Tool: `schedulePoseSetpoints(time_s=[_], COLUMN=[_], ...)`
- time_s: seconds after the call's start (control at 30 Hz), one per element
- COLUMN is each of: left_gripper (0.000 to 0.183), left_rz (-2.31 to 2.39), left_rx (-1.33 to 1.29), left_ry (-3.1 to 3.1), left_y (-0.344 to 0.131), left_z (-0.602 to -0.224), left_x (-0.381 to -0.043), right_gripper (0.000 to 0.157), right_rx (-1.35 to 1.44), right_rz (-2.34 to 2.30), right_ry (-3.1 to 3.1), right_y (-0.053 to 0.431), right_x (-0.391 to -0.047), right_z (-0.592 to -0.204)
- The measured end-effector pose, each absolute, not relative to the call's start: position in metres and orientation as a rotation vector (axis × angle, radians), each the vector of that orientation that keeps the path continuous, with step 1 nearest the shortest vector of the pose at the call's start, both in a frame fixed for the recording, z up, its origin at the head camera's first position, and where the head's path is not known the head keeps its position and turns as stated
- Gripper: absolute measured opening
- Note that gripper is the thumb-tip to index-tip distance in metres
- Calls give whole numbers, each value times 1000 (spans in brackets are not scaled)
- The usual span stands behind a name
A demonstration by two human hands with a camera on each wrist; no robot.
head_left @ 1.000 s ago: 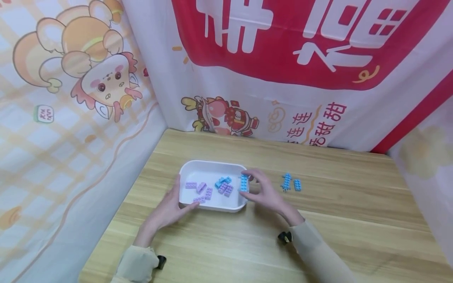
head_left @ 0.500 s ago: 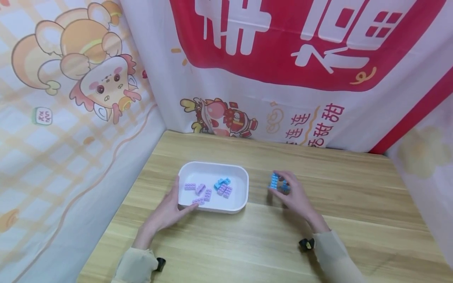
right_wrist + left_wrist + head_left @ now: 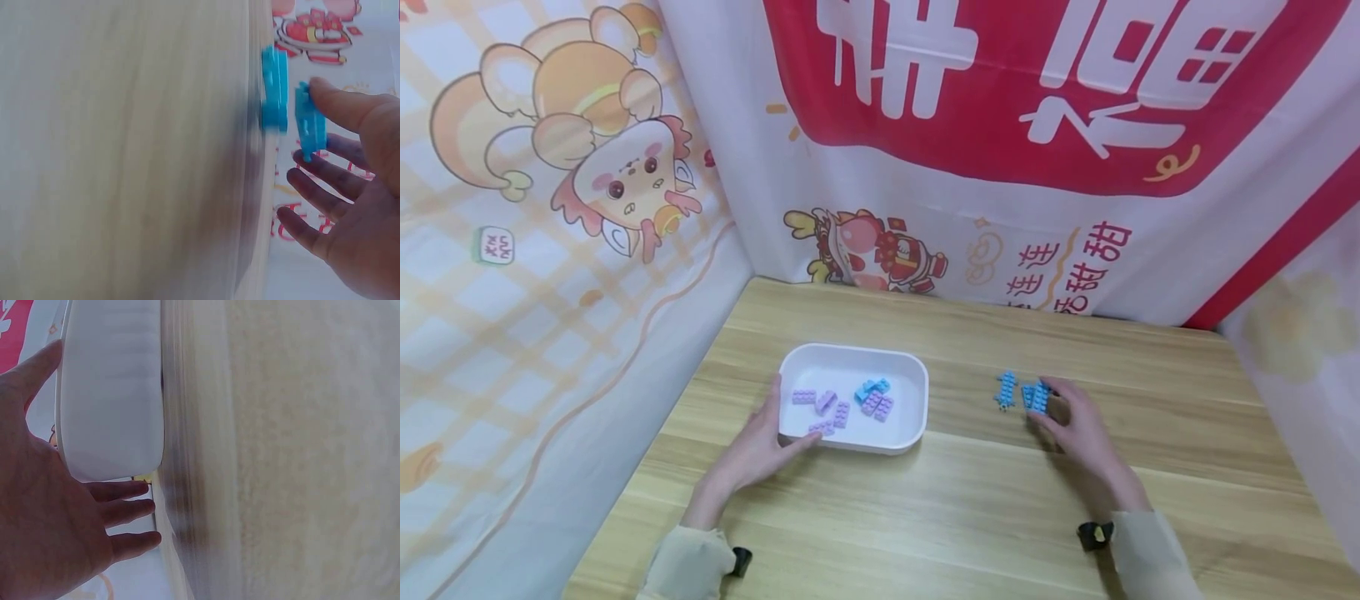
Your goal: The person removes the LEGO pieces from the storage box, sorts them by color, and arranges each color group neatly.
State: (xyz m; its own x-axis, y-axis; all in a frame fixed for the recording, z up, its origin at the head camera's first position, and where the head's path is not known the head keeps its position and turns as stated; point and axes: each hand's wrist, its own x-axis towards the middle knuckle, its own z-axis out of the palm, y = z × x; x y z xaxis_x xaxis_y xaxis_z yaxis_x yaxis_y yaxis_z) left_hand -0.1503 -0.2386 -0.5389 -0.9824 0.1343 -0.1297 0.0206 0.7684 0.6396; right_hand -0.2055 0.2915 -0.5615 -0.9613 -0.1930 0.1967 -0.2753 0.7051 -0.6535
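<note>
1. The white tray rests on the wooden counter and serves as the landmark here.
2. At the tray's left end is the left hand, its thumb at the near rim. Its grip is spread, the visible fingers straight, touching the tray rather than clamped round it.
3. Well to the right of the tray, the right hand has its grip closed on a light-blue brick, pinched between thumb and fingertips. The right wrist view shows this brick raised above the counter.
4. Between the tray and the held brick lie a narrow blue piece and, nearer the hand, a small blue brick.
5. Inside the tray, four lilac bricks lie toward its left end; right of its middle, blue pieces sit beside two more lilac bricks.
6. Beyond the tray hangs a red-and-white printed cloth.
</note>
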Motion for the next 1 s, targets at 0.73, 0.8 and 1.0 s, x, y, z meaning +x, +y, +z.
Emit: schedulePoseSetpoints(time_s=[0.73,0.8,1.0], left_gripper=[136,136,136], left_rz=[989,990,988], left_rx=[105,108,105], left_ry=[2788,2791,2792], left_y=[-239,-239,-240], left_z=[-533,-533,-535], left_x=[-148,-148,-148], right_gripper=[65,67,81], right_rx=[348,344,288], right_rz=[859,855,906], right_ry=[-2969,-2978,-3011], right_y=[313,313,313], right_x=[-206,-207,-207], right_z=[-561,-561,-558])
